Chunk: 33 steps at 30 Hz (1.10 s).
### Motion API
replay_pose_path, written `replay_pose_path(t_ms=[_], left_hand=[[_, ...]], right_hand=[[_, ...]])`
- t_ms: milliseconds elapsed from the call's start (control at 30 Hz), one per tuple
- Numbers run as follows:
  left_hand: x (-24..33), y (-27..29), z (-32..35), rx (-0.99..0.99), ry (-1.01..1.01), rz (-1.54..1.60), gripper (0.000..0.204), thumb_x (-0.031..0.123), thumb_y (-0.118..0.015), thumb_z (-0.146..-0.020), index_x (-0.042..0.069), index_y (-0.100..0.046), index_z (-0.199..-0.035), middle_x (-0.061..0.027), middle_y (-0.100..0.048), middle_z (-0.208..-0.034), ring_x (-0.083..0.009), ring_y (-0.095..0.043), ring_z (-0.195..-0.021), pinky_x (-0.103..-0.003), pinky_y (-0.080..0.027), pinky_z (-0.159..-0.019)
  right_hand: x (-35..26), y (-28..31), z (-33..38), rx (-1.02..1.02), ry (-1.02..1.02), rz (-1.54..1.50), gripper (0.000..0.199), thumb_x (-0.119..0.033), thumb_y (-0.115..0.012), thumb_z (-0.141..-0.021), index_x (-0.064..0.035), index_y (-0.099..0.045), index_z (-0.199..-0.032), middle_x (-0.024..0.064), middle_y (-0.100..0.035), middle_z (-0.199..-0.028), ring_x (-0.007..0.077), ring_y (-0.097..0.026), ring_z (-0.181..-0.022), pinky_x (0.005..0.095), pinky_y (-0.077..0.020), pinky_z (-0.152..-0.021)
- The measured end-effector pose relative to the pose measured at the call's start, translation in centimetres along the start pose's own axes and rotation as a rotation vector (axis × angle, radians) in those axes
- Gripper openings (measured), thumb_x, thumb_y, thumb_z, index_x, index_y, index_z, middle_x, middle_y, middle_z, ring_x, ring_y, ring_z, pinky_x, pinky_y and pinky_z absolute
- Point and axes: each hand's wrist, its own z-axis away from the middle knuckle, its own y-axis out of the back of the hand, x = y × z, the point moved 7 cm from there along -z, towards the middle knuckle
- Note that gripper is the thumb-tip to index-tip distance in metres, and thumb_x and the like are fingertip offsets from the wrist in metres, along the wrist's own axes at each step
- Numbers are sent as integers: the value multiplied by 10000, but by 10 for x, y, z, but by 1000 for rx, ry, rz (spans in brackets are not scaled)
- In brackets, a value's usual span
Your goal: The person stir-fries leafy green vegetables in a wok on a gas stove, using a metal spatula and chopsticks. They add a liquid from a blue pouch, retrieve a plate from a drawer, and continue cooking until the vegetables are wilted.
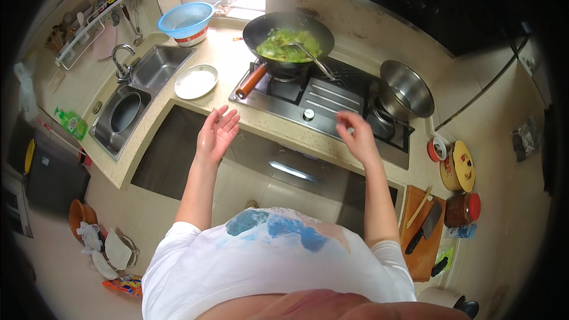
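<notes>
My left hand (218, 135) is held in front of the counter edge, palm turned up, fingers apart, with nothing in it. My right hand (357, 136) is over the front right of the gas stove (267, 109), its fingers curled in. A pale stove knob shows beside those fingers; whether they grip it is hidden. Another knob (309, 114) sits uncovered at the front. On the left burner stands a black wok (255, 31) with an orange-brown handle (251, 81). Sliced green vegetables (278, 46) fill it, and a metal spatula (314, 62) rests in them.
A steel pot (409, 92) stands tilted on the right burner. Left of the stove are a white plate (197, 82), a blue colander (186, 19) and a double sink (161, 68) holding a dark pan (125, 112). A cleaver (430, 222) lies on the cutting board (422, 261) at right.
</notes>
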Motion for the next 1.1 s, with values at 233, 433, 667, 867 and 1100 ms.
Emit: replay_pose_path(t_ms=[233, 433, 667, 867, 1100], left_hand=[[-3, -41, -84, -182, 237, 31, 449, 239, -487, -947, -79, -388, -1247, -260, -481, -1234, -316, -566, -1042, -375, -510, -879], [-30, -65, -103, -247, 669, 330, 366, 168, -531, -917, -46, -433, -1197, -70, -570, -888, -98, -551, -654, -174, -466, -502], [-44, -77, -94, -161, 616, 292, 268, 146, -550, -900, -16, -478, -1101, -7, -517, -769, -51, -440, -561, -167, -363, -433], [-40, -81, -90, -138, 588, 305, 235, 151, -594, -881, -6, -505, -1032, -6, -538, -759, -62, -454, -560, -161, -371, -446], [-44, -79, -91, -125, 564, 351, 280, 149, -593, -881, -20, -471, -1068, -18, -535, -773, -60, -453, -563, -156, -367, -430]], right_hand=[[-13, -34, -157, 93, -79, 540, 275, -170, -660, -792, -47, -561, -1018, 158, -582, -1034, 340, -573, -952, 421, -473, -789], [36, -64, -187, -39, -309, 676, 244, -152, -585, -821, -79, -504, -1039, 169, -638, -873, 372, -615, -833, 473, -484, -715], [-7, -18, -184, -222, -69, 675, 280, -58, -606, -764, -85, -566, -1040, 183, -640, -873, 368, -610, -834, 438, -481, -703], [-44, 13, -198, -375, -69, 753, 310, -17, -641, -727, -55, -602, -1031, 154, -651, -934, 340, -607, -902, 404, -485, -769], [-31, 10, -287, -333, 119, 865, 159, -98, -650, -748, -42, -660, -897, 166, -654, -875, 315, -629, -836, 401, -507, -750]])
